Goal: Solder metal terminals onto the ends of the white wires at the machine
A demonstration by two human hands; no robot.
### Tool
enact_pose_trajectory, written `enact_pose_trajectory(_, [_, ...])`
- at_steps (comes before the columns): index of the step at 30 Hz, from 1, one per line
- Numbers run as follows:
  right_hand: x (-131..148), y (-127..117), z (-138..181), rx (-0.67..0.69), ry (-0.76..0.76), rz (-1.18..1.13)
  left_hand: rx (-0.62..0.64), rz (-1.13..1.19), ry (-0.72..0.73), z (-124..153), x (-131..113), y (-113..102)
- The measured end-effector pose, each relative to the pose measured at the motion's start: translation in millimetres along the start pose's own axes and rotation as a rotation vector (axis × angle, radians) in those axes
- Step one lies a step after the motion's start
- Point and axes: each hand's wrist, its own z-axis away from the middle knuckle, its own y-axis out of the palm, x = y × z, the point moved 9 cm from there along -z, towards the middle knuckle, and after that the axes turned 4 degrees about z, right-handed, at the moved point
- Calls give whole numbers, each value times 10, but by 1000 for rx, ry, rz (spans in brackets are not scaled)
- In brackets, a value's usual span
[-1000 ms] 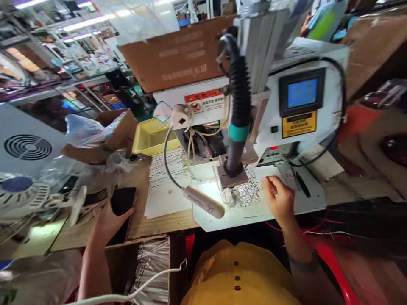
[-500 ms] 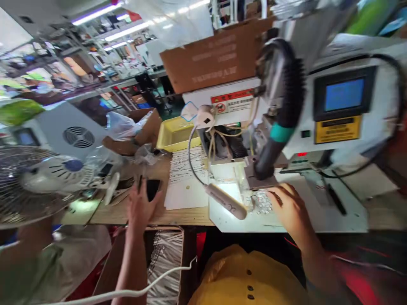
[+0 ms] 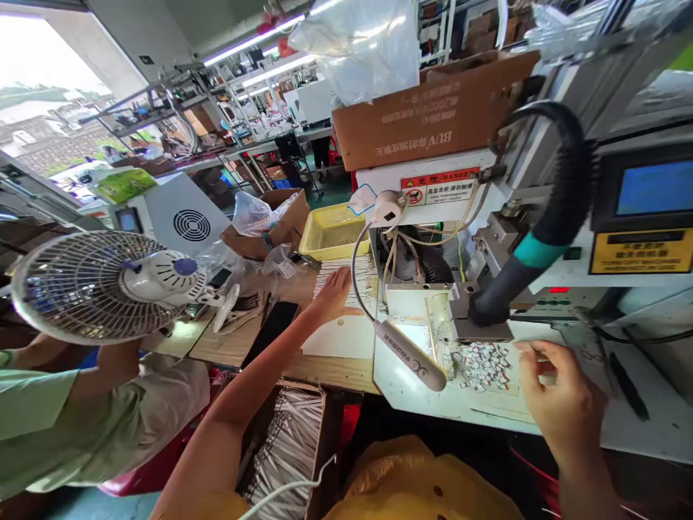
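Observation:
My left hand (image 3: pixel 332 292) reaches across the work surface, its fingers stretched out over a row of thin white strips (image 3: pixel 358 283) on a white board (image 3: pixel 338 339). I see no strip lifted in it. My right hand (image 3: pixel 563 386) is beside the machine's press head (image 3: pixel 481 325), thumb and forefinger pinched together. Whatever is between those fingertips, if anything, is too small to make out. Just left of them lies a pile of small white pieces with red marks (image 3: pixel 484 367) on the machine's white base plate (image 3: pixel 411 393).
A phone (image 3: pixel 271 332) lies left of the board. Behind are a yellow tray (image 3: pixel 336 227) and a cardboard box (image 3: pixel 292 217). A gooseneck lamp (image 3: pixel 411 357) hangs before the machine. A fan (image 3: pixel 102 285) stands left, near another person (image 3: pixel 108 419). Below is a box of strips (image 3: pixel 289 440).
My left hand has moved from the phone, rightward and away from me, to the white strips. My right hand stays by the pile, slightly farther from the press head. The view has shifted.

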Motion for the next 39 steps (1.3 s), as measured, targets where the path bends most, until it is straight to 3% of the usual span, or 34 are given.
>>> enact_pose_trajectory(4, [-1,73,18,35,-17,-48,-48,-117,-27,91,-91,40])
enact_pose_trajectory(10, [26,75,45,61,-59,-45,22,-124,-64,128,-126,81])
enact_pose_trajectory(15, [2,57,67,63,-59,-45,37,-128,-97,240,-143,-5])
enact_pose_trajectory(18, [20,39,55,47,-75,-37,-16,-112,-139,377,-194,-74])
enact_pose_trajectory(22, [54,10,41,24,-101,-7,-82,-40,-60,445,-299,-89])
enact_pose_trajectory(29, [70,10,42,29,-130,12,-81,7,82,346,-322,-132])
enact_pose_trajectory(35, [145,-42,19,-10,-201,-4,-272,66,-113,624,-432,-409])
enact_pose_trajectory(39, [148,-28,11,17,-186,-39,-316,134,-210,788,-568,-406])
